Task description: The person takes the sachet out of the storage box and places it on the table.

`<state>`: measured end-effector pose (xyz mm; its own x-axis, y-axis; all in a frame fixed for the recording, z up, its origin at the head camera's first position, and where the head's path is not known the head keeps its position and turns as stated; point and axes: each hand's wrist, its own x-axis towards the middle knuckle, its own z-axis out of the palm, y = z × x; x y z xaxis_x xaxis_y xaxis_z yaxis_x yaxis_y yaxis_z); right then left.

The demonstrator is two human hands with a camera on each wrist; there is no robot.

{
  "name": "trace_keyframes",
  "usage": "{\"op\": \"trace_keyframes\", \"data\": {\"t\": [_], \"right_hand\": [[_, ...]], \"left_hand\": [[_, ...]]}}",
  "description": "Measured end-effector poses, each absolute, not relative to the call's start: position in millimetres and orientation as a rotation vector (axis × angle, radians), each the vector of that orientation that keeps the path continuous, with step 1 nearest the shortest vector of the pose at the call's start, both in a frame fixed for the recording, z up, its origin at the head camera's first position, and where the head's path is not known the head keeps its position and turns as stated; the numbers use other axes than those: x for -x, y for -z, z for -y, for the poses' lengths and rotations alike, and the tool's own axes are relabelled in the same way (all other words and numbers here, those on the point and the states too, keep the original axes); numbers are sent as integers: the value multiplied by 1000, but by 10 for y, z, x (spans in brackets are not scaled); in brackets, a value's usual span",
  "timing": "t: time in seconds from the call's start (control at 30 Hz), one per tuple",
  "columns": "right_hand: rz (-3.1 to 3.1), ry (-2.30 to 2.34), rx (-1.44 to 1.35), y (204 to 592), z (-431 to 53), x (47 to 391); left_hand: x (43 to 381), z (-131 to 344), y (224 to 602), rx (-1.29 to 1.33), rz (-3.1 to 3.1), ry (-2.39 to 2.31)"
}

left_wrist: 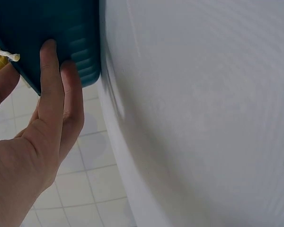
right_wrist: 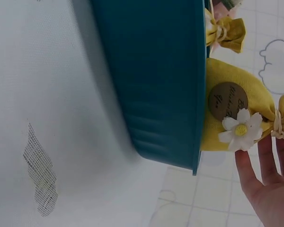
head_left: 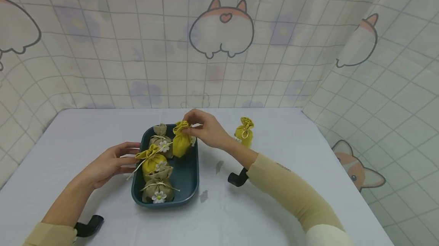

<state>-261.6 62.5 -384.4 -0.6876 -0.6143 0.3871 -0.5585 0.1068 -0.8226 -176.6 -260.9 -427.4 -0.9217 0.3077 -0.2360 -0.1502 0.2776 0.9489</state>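
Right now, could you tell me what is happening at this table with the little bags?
A person is handling small drawstring fabric pouches at a dark teal plastic tray on a white table. The right hand pinches the gathered top of a yellow pouch at the tray's far end. The left hand rests with straight fingers against the tray's left wall. Three more pouches lie in the tray: two beige, one yellow. Another yellow pouch stands on the table to the right, apart from the tray.
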Motion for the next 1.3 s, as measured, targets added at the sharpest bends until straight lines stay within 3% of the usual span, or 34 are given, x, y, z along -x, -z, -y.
{"op": "trace_keyframes", "data": {"t": [0.9,1.3], "right_hand": [[-2407,1827,1115,3686,-1050,2253],[-2544,1808,841,3794,-1442,2166]], "left_hand": [[1757,2607,4284,-136,-2189,-1676],[1763,2613,4289,-139,-2182,-1681]]}}
